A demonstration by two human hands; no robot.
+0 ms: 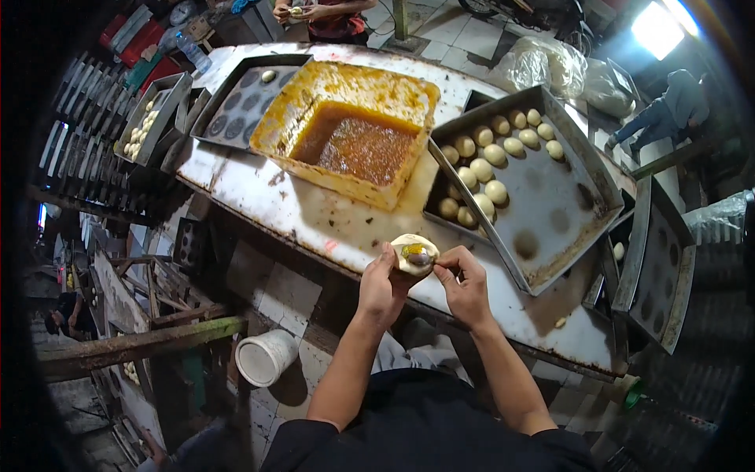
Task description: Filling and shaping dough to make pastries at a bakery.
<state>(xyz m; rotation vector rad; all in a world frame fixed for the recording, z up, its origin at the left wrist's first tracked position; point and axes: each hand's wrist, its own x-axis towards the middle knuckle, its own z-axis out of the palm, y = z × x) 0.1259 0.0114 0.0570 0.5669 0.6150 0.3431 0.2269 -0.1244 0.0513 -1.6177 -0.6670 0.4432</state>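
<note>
You hold an open round of pale dough (399, 244) in both hands. It sits between your fingers, up above the near edge of the white worktop (314, 206). On top of the dough is a small lump of yellow and dark filling (418, 252).

Your left hand (379, 289) cups the dough at its 8 o'clock side, with the thumb up by the edge. Some of those fingers are hidden under it. Your right hand (469, 293) has its thumb and finger close together, pinching the dough's edge at 4 o'clock.

From the dough, a big yellow tub (346, 182) sits at 11 o'clock, with sticky orange-brown goo (354, 145) down inside. At 2 o'clock is a metal tray (550, 208). Round dough balls (494, 154) fill its far left part, and dark round spots mark its bare floor. More balls show just past its left wall.

Farther off, near 10 o'clock, a spotted tray (236, 105) has one dough ball (268, 76). A white bucket (258, 363) stands on the floor at 8 o'clock.
</note>
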